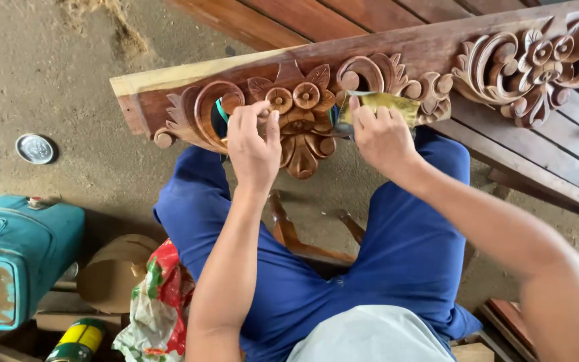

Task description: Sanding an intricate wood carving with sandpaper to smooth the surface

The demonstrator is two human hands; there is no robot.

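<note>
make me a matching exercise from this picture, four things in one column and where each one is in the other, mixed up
Things:
1. left hand
2. right hand
3. round metal lid
4. teal metal box

Places:
A. lying alone on the dirt floor, far left
B. pressing a yellowish sheet of sandpaper against the scrollwork
C. at the lower left, beside the blue trouser leg
D. on the carved flower at the middle of the carved wooden board

Pairs: 1-D, 2-B, 3-A, 4-C
</note>
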